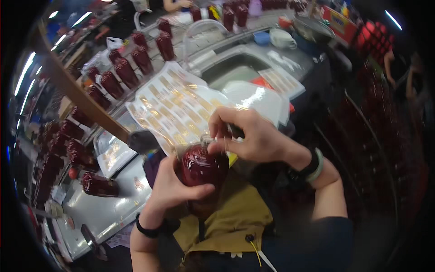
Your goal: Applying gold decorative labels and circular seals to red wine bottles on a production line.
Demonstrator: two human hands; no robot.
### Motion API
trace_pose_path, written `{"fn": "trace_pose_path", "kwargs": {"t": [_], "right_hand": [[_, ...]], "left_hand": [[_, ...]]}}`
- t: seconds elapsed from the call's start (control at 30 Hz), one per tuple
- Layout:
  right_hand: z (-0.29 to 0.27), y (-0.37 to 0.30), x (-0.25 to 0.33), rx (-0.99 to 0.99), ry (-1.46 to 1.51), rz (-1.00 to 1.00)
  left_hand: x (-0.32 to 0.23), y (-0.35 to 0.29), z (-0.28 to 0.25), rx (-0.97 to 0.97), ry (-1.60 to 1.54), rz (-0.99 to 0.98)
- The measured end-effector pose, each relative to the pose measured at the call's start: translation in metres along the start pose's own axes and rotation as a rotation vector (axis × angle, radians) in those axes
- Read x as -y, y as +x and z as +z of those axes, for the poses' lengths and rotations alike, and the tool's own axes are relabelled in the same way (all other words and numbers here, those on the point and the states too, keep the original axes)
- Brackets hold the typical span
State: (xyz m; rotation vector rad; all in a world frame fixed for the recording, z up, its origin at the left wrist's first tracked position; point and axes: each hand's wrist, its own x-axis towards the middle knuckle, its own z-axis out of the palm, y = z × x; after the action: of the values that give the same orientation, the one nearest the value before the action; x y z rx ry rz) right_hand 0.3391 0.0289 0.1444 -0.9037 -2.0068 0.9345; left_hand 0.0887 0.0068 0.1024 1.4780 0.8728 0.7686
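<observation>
A glossy, dark red, rounded vessel (pixel 204 167), seen from above, is upright in front of my body. My left hand (pixel 168 187) wraps round its side, with the thumb lying across the front. At the vessel's narrow, pale, shiny top, the thumb and fingers of my right hand (pixel 249 135) are pinched together. Whatever they hold is too small to make out. Just beyond my hands lies a white sheet with rows of gold labels (pixel 174 102), and to its right a shiny white sheet (pixel 251 99).
A metal sink (pixel 235 72) with a curved tap (pixel 186 38) lies ahead. Several tall dark red vessels (pixel 127 72) line the counter at left, one (pixel 99 185) on a metal tray (pixel 131 199). A brown post (pixel 81 93) slants near them. Another person's hand (pixel 185 3) shows at the far edge.
</observation>
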Motion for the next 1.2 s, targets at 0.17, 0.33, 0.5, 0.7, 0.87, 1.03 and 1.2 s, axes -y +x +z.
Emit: {"fn": "trace_pose_path", "kwargs": {"t": [0.17, 0.33, 0.5, 0.7, 0.87, 1.03, 1.2], "right_hand": [[-0.033, -0.095, 0.007, 0.038, -0.164, 0.108], [-0.033, -0.239, 0.002, -0.248, -0.582, 0.373], [0.011, -0.41, -0.012, -0.549, -0.737, 1.029], [0.133, -0.565, -0.13, -0.631, -0.734, 1.646], [0.2, -0.618, -0.23, -0.844, -0.409, 2.007], [0.209, -0.634, -0.285, -0.895, -0.449, 2.068], [0.202, -0.647, -0.321, -0.874, -0.269, 2.207]], "left_hand": [[0.014, 0.028, 0.062, 0.304, -0.114, 0.0], [0.056, 0.059, 0.13, 0.457, 0.486, 0.545], [0.078, 0.066, 0.14, 0.518, 0.469, 0.399], [0.1, 0.062, 0.14, 0.535, 0.41, 0.051], [0.114, 0.049, 0.124, 0.425, 0.431, -0.03], [0.117, 0.021, 0.107, 0.329, 0.456, -0.093], [0.118, 0.0, 0.111, 0.235, 0.427, -0.234]]}}
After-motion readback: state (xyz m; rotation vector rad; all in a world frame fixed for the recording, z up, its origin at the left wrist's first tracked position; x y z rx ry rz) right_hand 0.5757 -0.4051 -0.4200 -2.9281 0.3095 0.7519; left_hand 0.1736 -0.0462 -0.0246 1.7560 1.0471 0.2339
